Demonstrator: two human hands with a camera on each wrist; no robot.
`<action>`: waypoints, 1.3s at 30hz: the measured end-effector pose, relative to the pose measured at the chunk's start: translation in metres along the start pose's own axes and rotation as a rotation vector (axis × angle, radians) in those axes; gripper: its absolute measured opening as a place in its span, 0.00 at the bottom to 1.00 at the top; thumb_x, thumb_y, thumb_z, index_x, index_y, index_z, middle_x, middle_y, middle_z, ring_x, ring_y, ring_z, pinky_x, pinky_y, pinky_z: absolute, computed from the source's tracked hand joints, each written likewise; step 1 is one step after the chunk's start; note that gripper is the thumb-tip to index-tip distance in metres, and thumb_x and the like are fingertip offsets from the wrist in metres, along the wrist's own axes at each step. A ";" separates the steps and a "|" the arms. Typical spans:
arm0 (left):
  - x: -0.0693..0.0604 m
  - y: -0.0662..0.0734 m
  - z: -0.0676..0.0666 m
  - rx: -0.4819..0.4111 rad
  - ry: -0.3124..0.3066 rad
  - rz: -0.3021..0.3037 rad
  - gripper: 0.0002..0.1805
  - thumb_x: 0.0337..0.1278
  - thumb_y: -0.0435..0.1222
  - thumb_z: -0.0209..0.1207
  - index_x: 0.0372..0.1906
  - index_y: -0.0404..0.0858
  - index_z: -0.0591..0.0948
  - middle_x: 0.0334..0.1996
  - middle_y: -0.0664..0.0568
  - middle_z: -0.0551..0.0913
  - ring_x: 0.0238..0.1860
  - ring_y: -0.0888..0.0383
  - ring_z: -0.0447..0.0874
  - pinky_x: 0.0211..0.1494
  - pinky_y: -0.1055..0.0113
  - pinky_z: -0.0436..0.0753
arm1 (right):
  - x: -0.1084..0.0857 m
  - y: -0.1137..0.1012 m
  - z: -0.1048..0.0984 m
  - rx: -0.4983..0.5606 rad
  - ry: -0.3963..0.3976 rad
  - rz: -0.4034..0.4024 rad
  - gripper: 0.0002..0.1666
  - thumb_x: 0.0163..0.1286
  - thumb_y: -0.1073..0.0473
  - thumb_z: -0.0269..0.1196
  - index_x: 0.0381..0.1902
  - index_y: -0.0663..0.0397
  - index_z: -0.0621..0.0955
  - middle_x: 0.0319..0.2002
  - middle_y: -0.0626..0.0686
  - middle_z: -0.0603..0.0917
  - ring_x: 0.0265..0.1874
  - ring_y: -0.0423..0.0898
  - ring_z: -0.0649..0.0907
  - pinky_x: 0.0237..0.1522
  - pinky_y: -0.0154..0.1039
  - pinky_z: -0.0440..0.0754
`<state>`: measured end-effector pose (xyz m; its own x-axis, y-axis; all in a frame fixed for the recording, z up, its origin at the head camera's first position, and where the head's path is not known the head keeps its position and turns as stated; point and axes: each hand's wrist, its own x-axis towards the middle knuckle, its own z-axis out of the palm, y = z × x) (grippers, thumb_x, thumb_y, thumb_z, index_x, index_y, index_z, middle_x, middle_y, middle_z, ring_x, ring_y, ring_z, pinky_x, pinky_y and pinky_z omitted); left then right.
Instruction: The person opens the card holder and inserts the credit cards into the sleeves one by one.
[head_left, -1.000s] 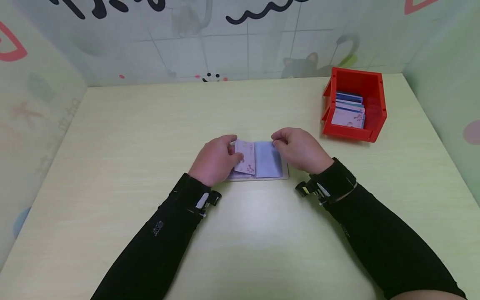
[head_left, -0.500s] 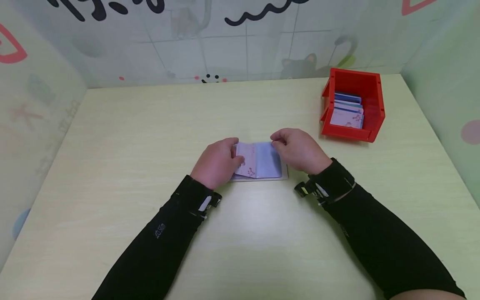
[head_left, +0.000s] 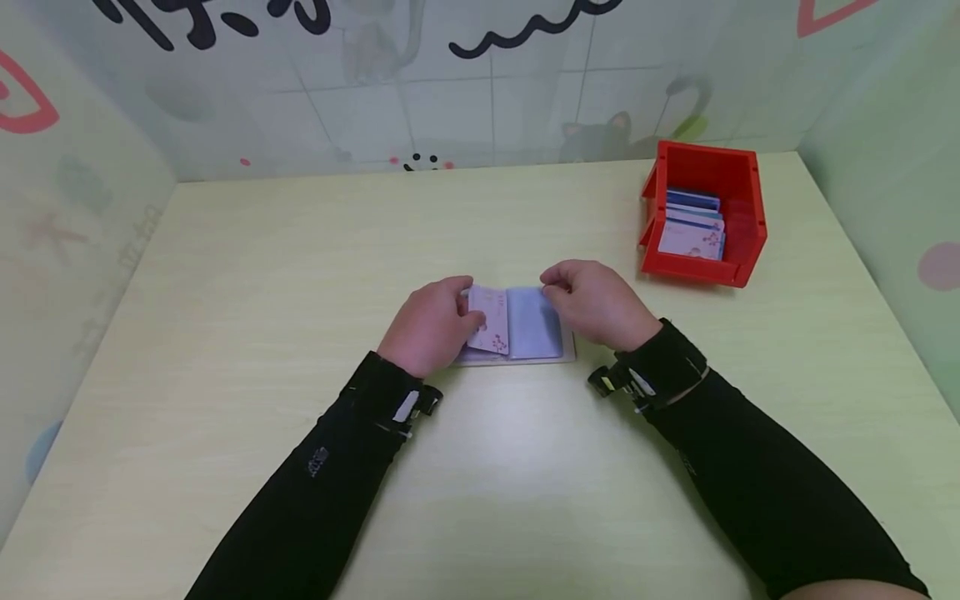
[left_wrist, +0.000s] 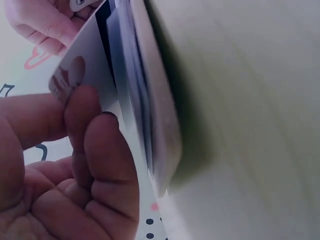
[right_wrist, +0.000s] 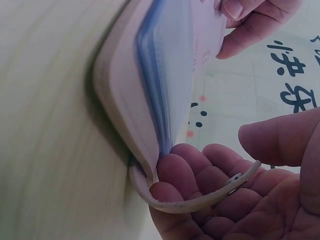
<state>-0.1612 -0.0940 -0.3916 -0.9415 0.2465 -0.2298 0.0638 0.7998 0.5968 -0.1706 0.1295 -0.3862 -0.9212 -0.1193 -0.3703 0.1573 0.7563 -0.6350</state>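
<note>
A small card holder (head_left: 535, 325) lies spread on the table, its clear bluish sleeves (right_wrist: 170, 70) fanned slightly. In the head view, my left hand (head_left: 431, 327) pinches a pink card (head_left: 491, 323) with a flower print between thumb and fingers, over the holder's left half. The card's right edge is by the sleeve; whether it is inside cannot be told. My right hand (head_left: 600, 302) holds the holder's upper right edge. The right wrist view has its curled fingers at the cover and sleeve edges, thumb apart, with a snap strap (right_wrist: 200, 202) across them.
A red bin (head_left: 705, 271) stands at the back right of the pale wood table (head_left: 300, 250), with several cards (head_left: 690, 237) upright inside it. Printed wall panels (head_left: 420, 100) border the table at the back and both sides.
My left hand has shifted the pink card slightly right against the sleeve, then slightly back left. The right hand and the holder stay nearly in place; the head view has tipped up a little.
</note>
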 end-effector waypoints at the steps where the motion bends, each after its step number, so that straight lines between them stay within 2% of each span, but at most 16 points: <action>1: 0.000 0.000 0.000 -0.004 0.003 0.002 0.32 0.75 0.40 0.61 0.78 0.36 0.69 0.35 0.48 0.82 0.40 0.52 0.83 0.42 0.63 0.78 | 0.000 0.000 0.000 0.000 0.001 -0.001 0.25 0.81 0.54 0.58 0.71 0.54 0.78 0.65 0.56 0.80 0.59 0.54 0.79 0.63 0.50 0.84; 7: -0.001 0.002 0.002 0.006 0.018 0.013 0.32 0.76 0.39 0.60 0.78 0.36 0.69 0.38 0.49 0.83 0.41 0.52 0.82 0.45 0.63 0.78 | -0.001 -0.001 0.000 0.003 -0.008 -0.001 0.25 0.81 0.54 0.57 0.71 0.54 0.78 0.65 0.56 0.80 0.59 0.54 0.79 0.63 0.49 0.84; 14: -0.001 0.004 0.004 0.021 0.015 0.009 0.32 0.76 0.40 0.61 0.78 0.36 0.69 0.50 0.48 0.85 0.45 0.52 0.83 0.49 0.62 0.80 | 0.000 -0.001 0.000 0.009 -0.008 -0.002 0.25 0.81 0.54 0.57 0.71 0.54 0.78 0.65 0.56 0.80 0.59 0.54 0.79 0.63 0.49 0.84; 23: 0.000 0.007 0.006 0.038 0.014 0.005 0.31 0.75 0.42 0.61 0.77 0.35 0.71 0.56 0.46 0.86 0.47 0.52 0.84 0.54 0.60 0.82 | 0.001 -0.002 0.000 0.008 -0.008 0.007 0.25 0.81 0.53 0.57 0.71 0.54 0.78 0.66 0.56 0.80 0.59 0.54 0.79 0.63 0.49 0.84; 30: 0.001 0.009 0.007 0.076 0.050 -0.003 0.30 0.74 0.43 0.62 0.74 0.37 0.74 0.47 0.47 0.87 0.43 0.51 0.84 0.52 0.58 0.82 | 0.000 -0.002 -0.001 0.006 -0.016 0.010 0.25 0.81 0.53 0.57 0.71 0.53 0.78 0.66 0.55 0.80 0.59 0.54 0.79 0.62 0.49 0.84; 35: 0.005 0.012 0.010 0.087 0.026 0.000 0.30 0.74 0.42 0.63 0.74 0.36 0.74 0.51 0.47 0.85 0.43 0.51 0.84 0.53 0.59 0.82 | 0.000 -0.001 -0.002 0.008 -0.021 0.015 0.24 0.82 0.54 0.57 0.71 0.52 0.78 0.66 0.55 0.79 0.59 0.54 0.79 0.61 0.48 0.84; 39: 0.007 0.015 0.012 0.105 0.006 0.024 0.26 0.75 0.41 0.62 0.71 0.36 0.77 0.48 0.48 0.86 0.40 0.52 0.84 0.49 0.61 0.82 | 0.000 0.000 -0.002 0.004 -0.015 0.013 0.24 0.82 0.55 0.57 0.72 0.52 0.77 0.66 0.55 0.79 0.60 0.55 0.78 0.63 0.50 0.83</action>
<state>-0.1632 -0.0739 -0.3939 -0.9414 0.2630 -0.2113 0.1202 0.8466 0.5185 -0.1714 0.1310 -0.3846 -0.9134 -0.1192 -0.3891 0.1709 0.7555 -0.6325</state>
